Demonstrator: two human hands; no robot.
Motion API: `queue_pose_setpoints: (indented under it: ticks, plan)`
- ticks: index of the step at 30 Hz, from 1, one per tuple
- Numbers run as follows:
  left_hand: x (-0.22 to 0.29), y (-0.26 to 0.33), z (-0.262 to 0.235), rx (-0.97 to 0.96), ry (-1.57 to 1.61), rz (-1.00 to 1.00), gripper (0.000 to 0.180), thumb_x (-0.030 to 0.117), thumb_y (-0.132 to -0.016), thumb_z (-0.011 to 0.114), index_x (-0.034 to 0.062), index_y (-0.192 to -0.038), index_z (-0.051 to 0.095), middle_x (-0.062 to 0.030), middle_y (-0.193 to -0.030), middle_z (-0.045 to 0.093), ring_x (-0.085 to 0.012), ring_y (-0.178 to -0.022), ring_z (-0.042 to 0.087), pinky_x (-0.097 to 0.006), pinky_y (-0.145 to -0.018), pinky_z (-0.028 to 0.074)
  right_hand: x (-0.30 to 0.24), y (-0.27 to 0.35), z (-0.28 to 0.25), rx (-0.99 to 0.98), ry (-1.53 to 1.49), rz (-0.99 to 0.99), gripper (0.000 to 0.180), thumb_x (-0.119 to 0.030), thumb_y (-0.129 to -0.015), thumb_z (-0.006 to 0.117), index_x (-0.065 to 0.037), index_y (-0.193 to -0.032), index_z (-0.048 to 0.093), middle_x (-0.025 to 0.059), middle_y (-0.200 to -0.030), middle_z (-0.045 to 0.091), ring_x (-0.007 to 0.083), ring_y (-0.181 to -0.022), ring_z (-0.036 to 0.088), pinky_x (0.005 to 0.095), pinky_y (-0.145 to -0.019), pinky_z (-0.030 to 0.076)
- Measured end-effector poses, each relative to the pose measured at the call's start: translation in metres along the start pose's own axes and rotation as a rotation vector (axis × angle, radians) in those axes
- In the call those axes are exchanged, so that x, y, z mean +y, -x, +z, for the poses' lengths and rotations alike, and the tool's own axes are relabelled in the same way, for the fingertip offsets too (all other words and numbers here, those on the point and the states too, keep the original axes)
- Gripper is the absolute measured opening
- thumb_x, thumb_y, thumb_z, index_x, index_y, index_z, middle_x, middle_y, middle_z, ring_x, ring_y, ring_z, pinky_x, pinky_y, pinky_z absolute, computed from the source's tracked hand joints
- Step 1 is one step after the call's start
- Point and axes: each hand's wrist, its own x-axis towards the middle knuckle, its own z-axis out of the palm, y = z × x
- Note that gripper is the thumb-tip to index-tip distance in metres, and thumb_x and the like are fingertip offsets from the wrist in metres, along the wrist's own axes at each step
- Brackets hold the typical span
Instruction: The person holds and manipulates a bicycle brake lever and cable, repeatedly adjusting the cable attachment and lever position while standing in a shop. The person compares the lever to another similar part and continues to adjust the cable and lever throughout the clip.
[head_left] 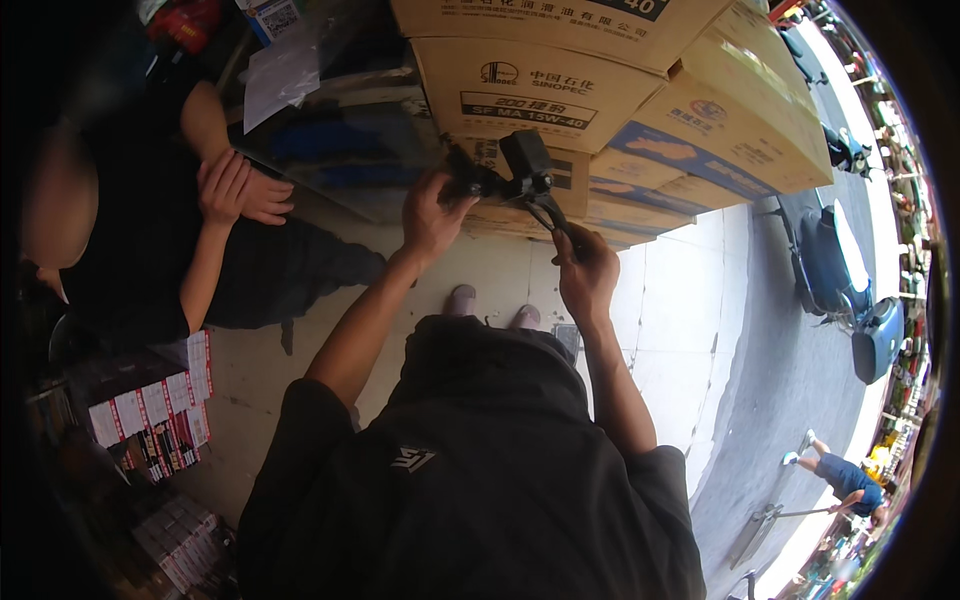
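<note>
In front of me, before the stacked cartons, is a black jointed part (pixel 526 165) with a rectangular block on top and a thin curved arm; its exact kind I cannot make out. My left hand (pixel 436 218) is closed round its left end, near a round joint. The lower end of the curved arm is pinched between the thumb and fingers of my right hand (pixel 588 265). The part is lifted clear of the floor, with its block tilted slightly. My fingers hide some of both its ends.
Cardboard cartons (pixel 545 80) are stacked just beyond my hands. At left sits a person in black (pixel 120 230), hands together. Red-and-white boxes (pixel 165 410) stand at lower left. A scooter (pixel 835 260) is parked on the road at right, and another person (pixel 850 480) holds a long-handled cart.
</note>
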Motion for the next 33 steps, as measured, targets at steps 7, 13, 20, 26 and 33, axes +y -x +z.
queue_pose_setpoints:
  ticks: [7, 13, 20, 26, 33]
  plan:
    - [-0.010, 0.005, 0.003, 0.008, -0.036, 0.022, 0.029, 0.014, -0.091, 0.086, 0.0052, -0.113, 0.068, -0.0097, -0.108, 0.066, -0.0278, -0.098, 0.068, -0.042, -0.085, 0.056, 0.006, -0.005, -0.006, 0.016, 0.035, 0.006, 0.027, -0.020, -0.099, 0.076, 0.002, -0.114, 0.078, 0.0180, -0.092, 0.074, 0.0275, -0.074, 0.077, 0.0383, -0.070, 0.057]
    - [-0.006, 0.005, 0.000, 0.033, -0.059, 0.067, 0.030, 0.012, -0.089, 0.086, 0.0054, -0.111, 0.068, -0.0111, -0.106, 0.066, -0.0313, -0.097, 0.068, -0.043, -0.084, 0.055, 0.010, -0.009, -0.007, 0.029, 0.060, -0.008, 0.026, -0.020, -0.098, 0.076, 0.001, -0.113, 0.078, 0.0177, -0.092, 0.074, 0.0280, -0.076, 0.077, 0.0386, -0.071, 0.057]
    - [-0.005, 0.002, 0.004, 0.076, -0.121, 0.101, 0.027, 0.011, -0.087, 0.085, 0.0039, -0.106, 0.068, -0.0126, -0.102, 0.066, -0.0335, -0.095, 0.067, -0.042, -0.080, 0.054, 0.006, -0.010, -0.006, 0.014, 0.066, -0.013, 0.025, -0.020, -0.098, 0.075, 0.000, -0.113, 0.078, 0.0175, -0.090, 0.073, 0.0287, -0.076, 0.077, 0.0395, -0.072, 0.057]
    - [0.005, 0.002, -0.003, 0.070, -0.036, 0.090, 0.025, 0.011, -0.087, 0.085, 0.0017, -0.102, 0.067, -0.0126, -0.098, 0.066, -0.0341, -0.089, 0.068, -0.042, -0.078, 0.054, 0.020, -0.019, -0.008, 0.031, 0.139, -0.065, 0.025, -0.024, -0.098, 0.075, -0.003, -0.111, 0.080, 0.0178, -0.089, 0.072, 0.0333, -0.079, 0.075, 0.0429, -0.073, 0.056]
    - [-0.005, 0.005, -0.002, 0.062, -0.056, 0.052, 0.028, 0.012, -0.085, 0.087, 0.0025, -0.103, 0.067, -0.0134, -0.097, 0.066, -0.0351, -0.088, 0.067, -0.042, -0.076, 0.053, 0.032, -0.045, -0.007, 0.052, 0.184, -0.112, 0.024, -0.026, -0.097, 0.075, -0.006, -0.110, 0.081, 0.0183, -0.094, 0.073, 0.0393, -0.086, 0.072, 0.0469, -0.076, 0.054]
